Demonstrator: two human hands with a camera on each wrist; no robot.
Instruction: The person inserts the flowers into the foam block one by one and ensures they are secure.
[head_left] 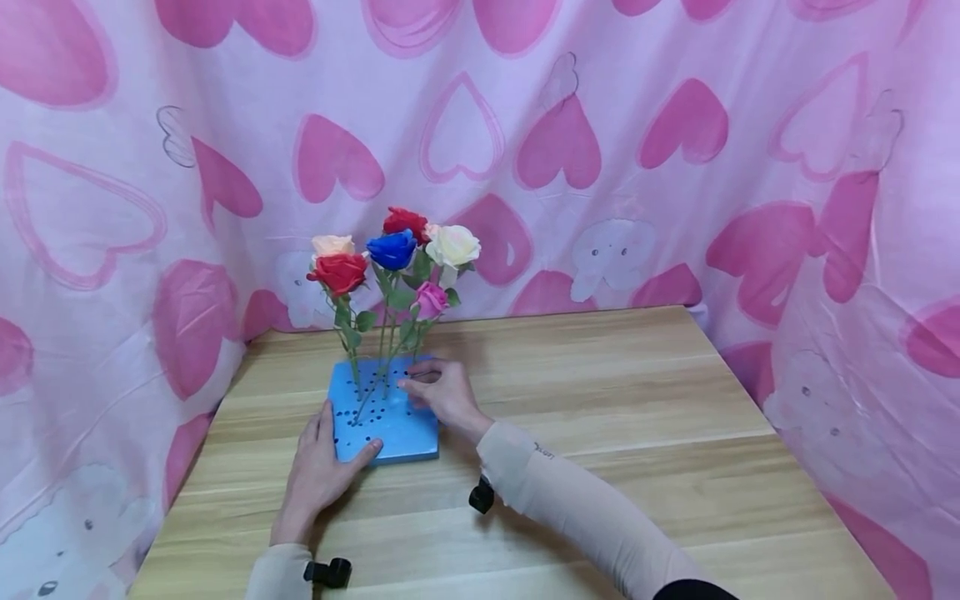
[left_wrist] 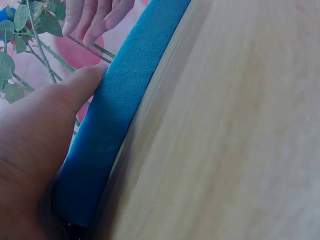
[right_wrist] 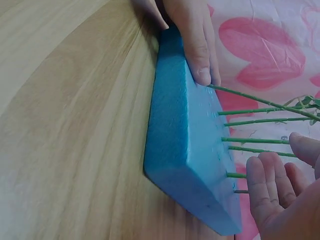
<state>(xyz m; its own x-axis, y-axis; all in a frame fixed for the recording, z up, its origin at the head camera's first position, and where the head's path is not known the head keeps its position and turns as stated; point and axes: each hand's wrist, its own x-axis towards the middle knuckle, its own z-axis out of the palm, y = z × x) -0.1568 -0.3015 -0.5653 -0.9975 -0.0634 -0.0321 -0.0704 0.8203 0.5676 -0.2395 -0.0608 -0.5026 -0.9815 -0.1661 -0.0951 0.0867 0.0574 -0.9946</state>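
Head view: we are looking down at a blue foam block (head_left: 384, 414) lying flat on the wooden table (head_left: 637, 400), near its left rear part, with 6 artificial roses (head_left: 393, 250) already standing in it, their stems (head_left: 375, 367) entering holes in the rear half of the top face; many dark holes toward the front half are standing unfilled, and no loose flower is showing on the table. The left hand (head_left: 318, 467) is resting against the block's near left corner, its thumb lying flat on the top face and its fingers straight along the left side, pressing rather than clasping. The right hand (head_left: 442, 392) is hovering over the rear right part of the block, fingers relaxed beside the stems, and we are seeing nothing held in it. Left wrist view: the left hand's thumb (left_wrist: 75, 85) is lying on the block's upper edge (left_wrist: 120, 110), with the right hand's fingertips (left_wrist: 95, 20) visible beyond among the stems. Right wrist view: the right hand's fingers (right_wrist: 270, 185) are standing loosely spread next to the stems (right_wrist: 255, 140), empty, while the left hand's thumb (right_wrist: 200, 55) is bearing on the far corner. We are judging the arranging as well advanced: 6 flowers are placed, and the steadying and adjusting appears to be the work in hand.
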